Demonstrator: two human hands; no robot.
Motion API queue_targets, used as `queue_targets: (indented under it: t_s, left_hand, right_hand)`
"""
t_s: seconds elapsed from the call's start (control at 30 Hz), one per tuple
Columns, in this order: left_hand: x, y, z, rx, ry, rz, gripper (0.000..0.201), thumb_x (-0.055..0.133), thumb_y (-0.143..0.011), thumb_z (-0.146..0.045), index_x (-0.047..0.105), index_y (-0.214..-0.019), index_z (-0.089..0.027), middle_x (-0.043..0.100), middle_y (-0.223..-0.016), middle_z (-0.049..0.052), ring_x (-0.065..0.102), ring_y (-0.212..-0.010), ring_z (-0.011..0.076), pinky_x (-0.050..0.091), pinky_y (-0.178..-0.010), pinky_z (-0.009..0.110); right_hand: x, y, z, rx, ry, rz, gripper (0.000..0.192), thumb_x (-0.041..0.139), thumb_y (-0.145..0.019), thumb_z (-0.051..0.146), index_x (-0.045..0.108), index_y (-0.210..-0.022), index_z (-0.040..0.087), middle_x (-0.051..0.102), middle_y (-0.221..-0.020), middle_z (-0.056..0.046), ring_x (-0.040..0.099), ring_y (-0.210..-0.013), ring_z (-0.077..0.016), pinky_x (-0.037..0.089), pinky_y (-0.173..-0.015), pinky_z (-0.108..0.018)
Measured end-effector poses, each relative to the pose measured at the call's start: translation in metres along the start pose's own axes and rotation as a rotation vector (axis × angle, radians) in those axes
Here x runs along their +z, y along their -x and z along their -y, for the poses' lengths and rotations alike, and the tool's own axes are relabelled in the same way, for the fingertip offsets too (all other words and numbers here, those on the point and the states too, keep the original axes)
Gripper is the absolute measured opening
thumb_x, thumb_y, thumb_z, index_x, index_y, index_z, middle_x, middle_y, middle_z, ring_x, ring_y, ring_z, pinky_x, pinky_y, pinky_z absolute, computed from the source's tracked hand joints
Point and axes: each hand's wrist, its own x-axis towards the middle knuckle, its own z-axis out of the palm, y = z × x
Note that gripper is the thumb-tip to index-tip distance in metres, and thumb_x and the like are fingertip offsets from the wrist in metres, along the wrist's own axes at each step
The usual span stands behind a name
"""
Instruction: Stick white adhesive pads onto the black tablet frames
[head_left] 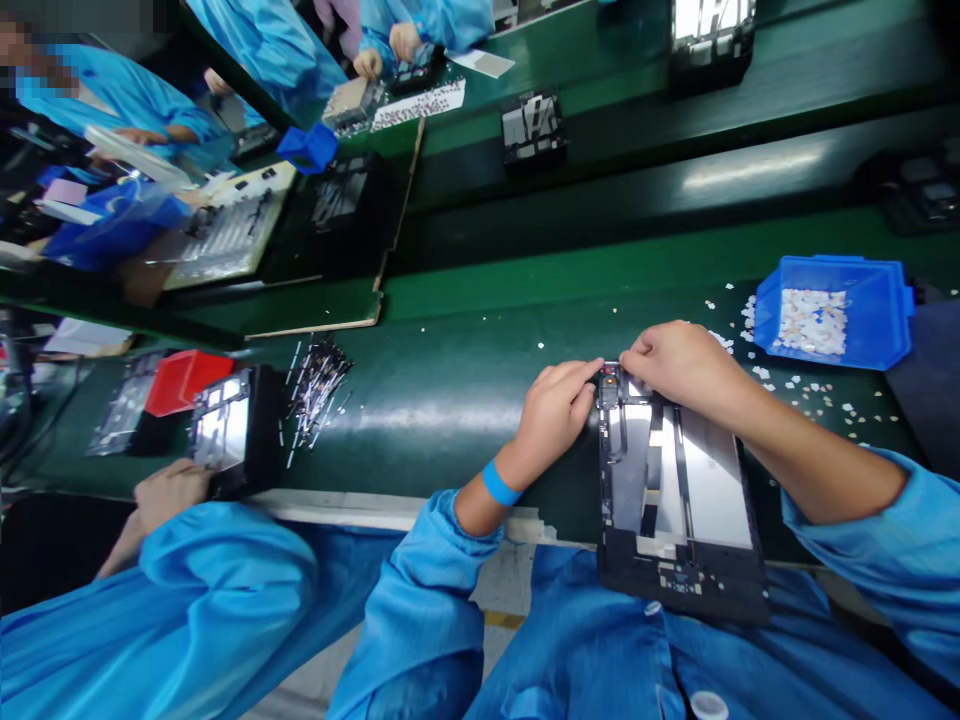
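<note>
Close in, both hands work at the top end of a black device frame (679,500) that lies lengthwise on the green belt (450,400), its near end overhanging the belt edge toward the lap

Left hand (555,408): curled, fingertips (592,372) pressed against the frame's upper left corner. Fingers drawn together in a pinch; whether anything small sits between them cannot be told. Blue wristband (499,484) on that wrist

Right hand (675,362): knuckles up, laid over the frame's top edge, fingers folded down onto it and touching the left fingertips or just beside them. What it holds under the fingers is hidden, so its hold cannot be told either

Frame interior: shiny silver panels (712,480) with dark ribs between, small circuit strip along the near edge

Right of the hands, a blue bin (885,310) holding small white pieces (812,321); more white bits (817,395) scattered on the belt between bin and frame, near the right forearm

Left along the belt: a loose heap of thin dark metal parts (315,385), then another frame (229,430) with a co-worker's hand (169,492) at its near edge, blue sleeve below. Red bin (184,380) just behind that frame

Far side of the belt: further black frames (532,128), a small blue box (307,148), cardboard sheet (330,315), and other people in blue coats with hands at their own trays
</note>
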Motion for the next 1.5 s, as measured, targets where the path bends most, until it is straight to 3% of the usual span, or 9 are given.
queue_targets:
  t_s: [0.1,0.33,0.63,0.77,1.1,1.5]
  left_hand:
    - [0.001,-0.005,-0.002,-0.023,-0.046,-0.018,0.034,0.054,-0.104,-0.021,0.071,-0.135,-0.022,0.076,-0.117,0.009,0.068,-0.11,0.0229,0.051,-0.098,0.039]
    - [0.004,-0.025,-0.004,-0.003,-0.13,0.02,0.019,0.06,-0.104,-0.027,0.079,-0.106,-0.022,0.073,-0.099,0.007,0.065,-0.096,0.0229,0.048,-0.088,0.037]
    - [0.004,-0.025,-0.005,-0.087,0.155,-0.027,0.016,0.061,-0.1,-0.019,0.077,-0.102,-0.022,0.073,-0.099,0.005,0.066,-0.098,0.0204,0.052,-0.089,0.033]
    - [0.005,-0.026,-0.005,-0.102,0.183,-0.03,0.016,0.063,-0.098,-0.017,0.078,-0.102,-0.022,0.073,-0.098,0.005,0.067,-0.096,0.0201,0.052,-0.089,0.032]
    - [-0.004,-0.018,0.001,0.063,-0.208,0.061,0.028,0.059,-0.105,-0.025,0.077,-0.126,-0.026,0.078,-0.109,0.007,0.065,-0.095,0.0229,0.045,-0.086,0.037]
    - [-0.013,-0.011,0.002,0.199,-0.422,0.091,0.033,0.049,-0.111,-0.031,0.075,-0.13,-0.027,0.08,-0.117,0.005,0.063,-0.092,0.02,0.041,-0.079,0.035]
  right_hand:
    - [-0.003,0.002,-0.005,0.025,-0.022,-0.006,0.025,0.057,-0.087,0.026,0.075,-0.07,0.022,0.073,-0.07,-0.004,0.064,-0.065,-0.0189,0.04,-0.062,-0.031]
    - [-0.007,0.0,0.0,0.051,-0.075,0.099,0.02,0.061,-0.083,0.025,0.075,-0.069,0.022,0.073,-0.067,-0.004,0.062,-0.057,-0.017,0.041,-0.058,-0.029]
    - [-0.002,-0.003,-0.001,0.033,-0.056,0.073,0.024,0.061,-0.086,0.032,0.075,-0.069,0.022,0.071,-0.063,-0.004,0.062,-0.058,-0.0179,0.037,-0.055,-0.029]
    - [-0.005,-0.004,0.001,0.074,-0.074,0.155,0.024,0.062,-0.085,0.031,0.072,-0.066,0.022,0.07,-0.059,-0.002,0.06,-0.052,-0.0159,0.037,-0.053,-0.028]
    - [-0.001,-0.01,0.005,0.023,0.077,0.114,0.022,0.06,-0.081,0.03,0.068,-0.062,0.024,0.07,-0.063,-0.003,0.059,-0.061,-0.0178,0.036,-0.057,-0.03]
    - [0.002,-0.006,0.003,0.017,0.091,0.088,0.023,0.059,-0.084,0.032,0.075,-0.071,0.023,0.071,-0.07,-0.005,0.059,-0.064,-0.0191,0.035,-0.059,-0.032]
